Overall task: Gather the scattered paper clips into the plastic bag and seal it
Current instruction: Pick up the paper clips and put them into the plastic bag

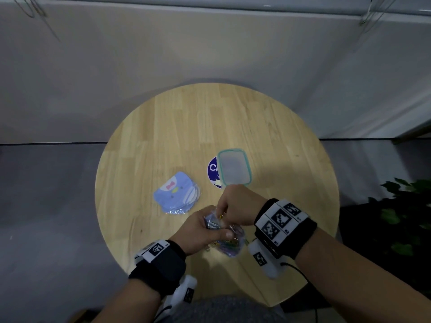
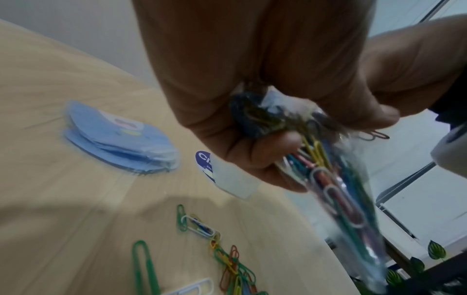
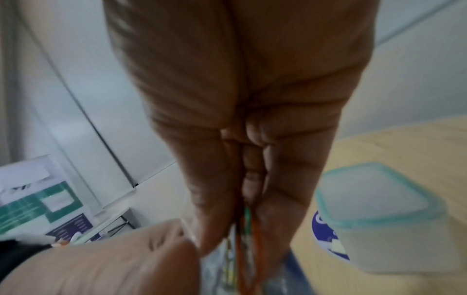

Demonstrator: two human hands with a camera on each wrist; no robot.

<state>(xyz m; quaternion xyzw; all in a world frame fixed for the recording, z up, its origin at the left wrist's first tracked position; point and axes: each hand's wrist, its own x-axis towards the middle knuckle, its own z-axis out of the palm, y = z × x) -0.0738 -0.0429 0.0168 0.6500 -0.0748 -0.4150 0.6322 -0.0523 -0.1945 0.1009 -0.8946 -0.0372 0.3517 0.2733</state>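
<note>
Your left hand (image 1: 203, 231) grips the clear plastic bag (image 2: 338, 191) by its mouth above the near edge of the round wooden table (image 1: 268, 127); the bag holds coloured paper clips. Your right hand (image 1: 238, 203) pinches a few clips (image 3: 248, 235) at the bag's opening. The lidded plastic container (image 1: 234, 167) stands beyond; its contents cannot be made out. Only the left wrist view shows the loose paper clips (image 2: 227, 257) lying on the table under the bag.

A lidded tub (image 1: 234, 167) with a teal rim is set partly over a round blue sticker (image 1: 213, 169) on the wooden table (image 1: 186, 127), with blue cartoon-face cards (image 1: 176, 193) stacked to its left.
</note>
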